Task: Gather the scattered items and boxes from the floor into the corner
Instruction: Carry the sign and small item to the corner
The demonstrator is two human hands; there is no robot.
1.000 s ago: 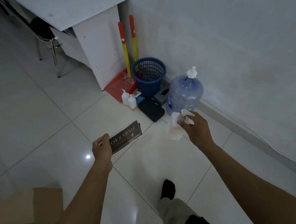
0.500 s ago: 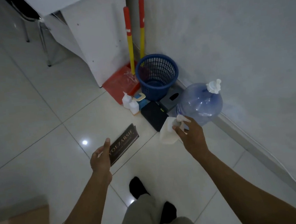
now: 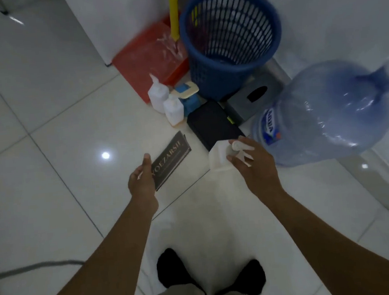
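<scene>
Head view: the left hand [image 3: 142, 183] grips one end of a flat dark box [image 3: 171, 159] with gold lettering, thumb on top, above the tiled floor [image 3: 44, 128]. The right hand [image 3: 255, 165] pinches the nozzle of a white spray bottle [image 3: 219, 156], which hangs just beside the box. Both are held in the air, short of the pile in the floor's far corner: blue basket [image 3: 232, 36], water jug [image 3: 323, 113], black case [image 3: 215, 124], grey tissue box [image 3: 252, 96], two small white bottles [image 3: 159, 96].
</scene>
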